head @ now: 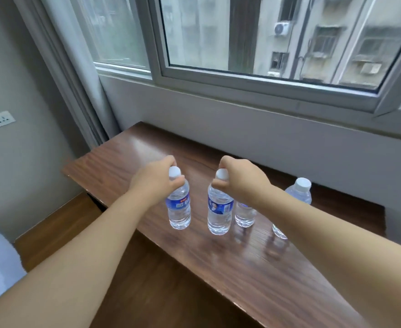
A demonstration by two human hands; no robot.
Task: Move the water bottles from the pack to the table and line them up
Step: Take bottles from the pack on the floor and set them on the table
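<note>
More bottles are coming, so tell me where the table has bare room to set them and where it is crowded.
Free: the table left of the left-hand bottle up to its left edge, the strip behind the bottles toward the wall, and the near stretch by the right forearm. Crowded: the row from the right-hand bottle through the third bottle to the far-right bottle.

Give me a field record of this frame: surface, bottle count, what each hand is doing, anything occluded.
surface: wooden table under the window
bottles visible: four, all upright
left hand: grips the neck of the leftmost bottle
right hand: grips the neck of the second bottle
third bottle: free-standing, top hidden by the right forearm
fourth bottle: free-standing, lower part hidden by the forearm
pack: not in view
</note>
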